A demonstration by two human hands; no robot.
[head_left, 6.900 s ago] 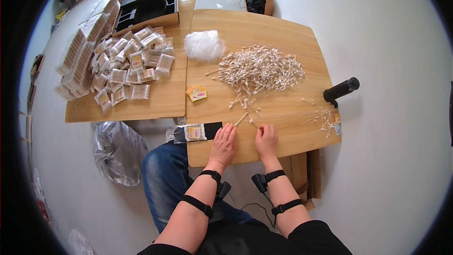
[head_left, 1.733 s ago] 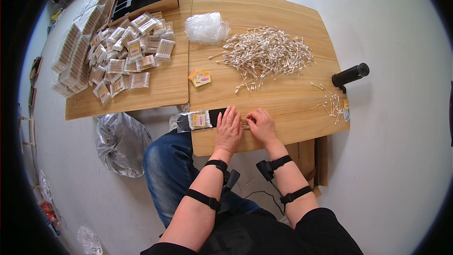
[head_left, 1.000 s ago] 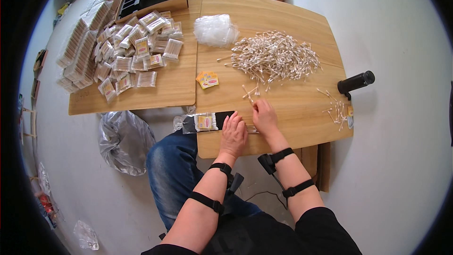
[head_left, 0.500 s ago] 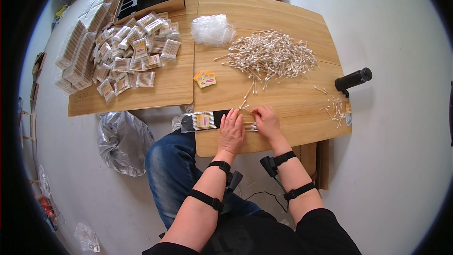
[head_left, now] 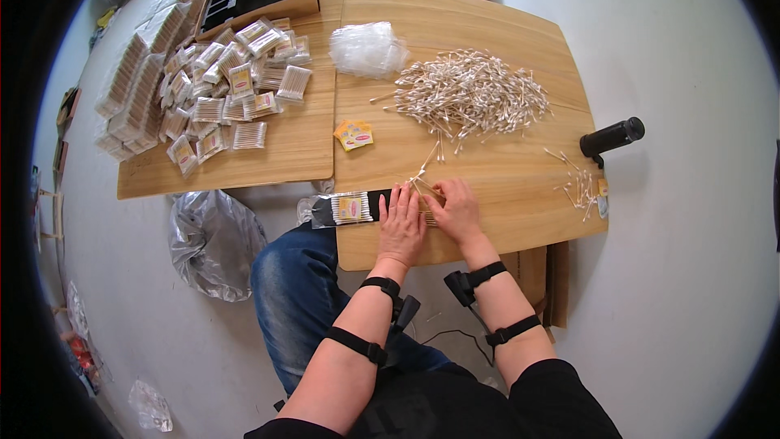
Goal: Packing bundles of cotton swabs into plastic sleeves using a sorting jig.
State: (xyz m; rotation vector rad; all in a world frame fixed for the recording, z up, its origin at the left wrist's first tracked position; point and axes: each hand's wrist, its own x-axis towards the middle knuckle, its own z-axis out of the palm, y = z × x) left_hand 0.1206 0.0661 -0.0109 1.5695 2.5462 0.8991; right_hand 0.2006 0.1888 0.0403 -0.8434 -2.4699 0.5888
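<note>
Both hands at table (head_left: 520, 219) near edge, centre frame; bare wood right of them. Left hand (head_left: 401, 223) flat, fingers extended, pressing small swab bundle (head_left: 424, 199). Right hand (head_left: 457, 210) fingers curled on same bundle. Swab pile (head_left: 467, 97) upper centre.

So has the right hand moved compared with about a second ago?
Yes. The right hand has drawn back from the cotton swab pile toward the table's near edge, beside the left hand.
</note>
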